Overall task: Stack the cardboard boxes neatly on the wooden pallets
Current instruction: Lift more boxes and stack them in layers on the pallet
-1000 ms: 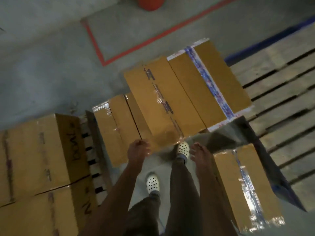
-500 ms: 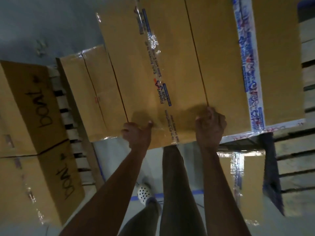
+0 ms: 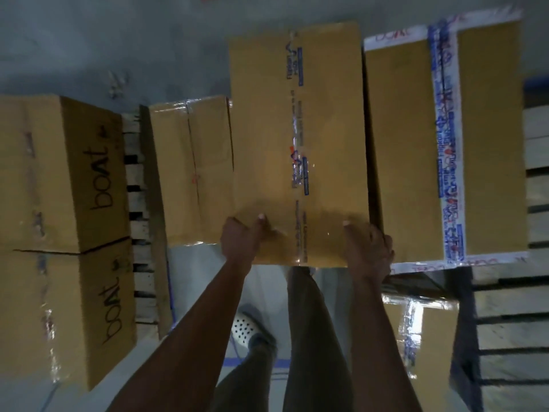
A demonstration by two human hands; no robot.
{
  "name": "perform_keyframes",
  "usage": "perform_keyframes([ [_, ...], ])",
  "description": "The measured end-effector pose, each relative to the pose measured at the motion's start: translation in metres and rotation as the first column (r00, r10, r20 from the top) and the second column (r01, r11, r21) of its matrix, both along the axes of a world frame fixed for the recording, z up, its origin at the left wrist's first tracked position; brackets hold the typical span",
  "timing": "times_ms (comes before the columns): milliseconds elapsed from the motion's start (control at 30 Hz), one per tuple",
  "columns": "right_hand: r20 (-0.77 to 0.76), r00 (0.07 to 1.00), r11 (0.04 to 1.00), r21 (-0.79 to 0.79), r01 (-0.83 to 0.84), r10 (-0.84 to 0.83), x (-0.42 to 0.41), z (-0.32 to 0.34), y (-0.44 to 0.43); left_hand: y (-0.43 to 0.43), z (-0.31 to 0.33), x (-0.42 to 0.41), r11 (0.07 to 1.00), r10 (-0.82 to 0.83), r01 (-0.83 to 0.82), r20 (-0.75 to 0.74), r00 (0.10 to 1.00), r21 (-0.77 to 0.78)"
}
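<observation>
A long brown cardboard box sealed with clear printed tape lies straight ahead of me. My left hand grips its near left corner, thumb on top. At the near right corner my right hand grips it the same way. To its right lies a second box with white and blue tape. A lower box sits to its left. A wooden pallet shows at the right edge.
Two stacked boxes marked "boat" stand at the left, with pallet slats beside them. Another taped box lies low at the right near a dark blue pallet frame. My legs and a white shoe are on the grey floor.
A second ago my hands hung free near the boxes; now both grip the near corners of the middle box. The view has closed in and squared up over it.
</observation>
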State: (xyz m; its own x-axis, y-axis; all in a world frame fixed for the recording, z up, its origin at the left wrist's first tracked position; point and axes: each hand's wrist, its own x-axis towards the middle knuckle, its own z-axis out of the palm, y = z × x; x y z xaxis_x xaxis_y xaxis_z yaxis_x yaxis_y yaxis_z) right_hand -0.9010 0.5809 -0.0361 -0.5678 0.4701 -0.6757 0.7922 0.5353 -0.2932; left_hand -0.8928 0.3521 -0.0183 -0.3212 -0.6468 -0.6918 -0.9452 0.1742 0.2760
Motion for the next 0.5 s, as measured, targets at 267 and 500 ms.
perform_keyframes([
  [267,-0.344,0.903,0.942,-0.297,0.154,-0.256,0.016,0.152,-0.078,-0.105,0.146,-0.014,0.97,-0.132,0.084,-0.206,0.97,-0.23],
  [500,-0.57,0.78,0.929,-0.366,0.042,-0.26,0.112,0.271,-0.146,-0.176,0.28,0.097,0.967,0.073,-0.186,-0.51,0.857,-0.174],
])
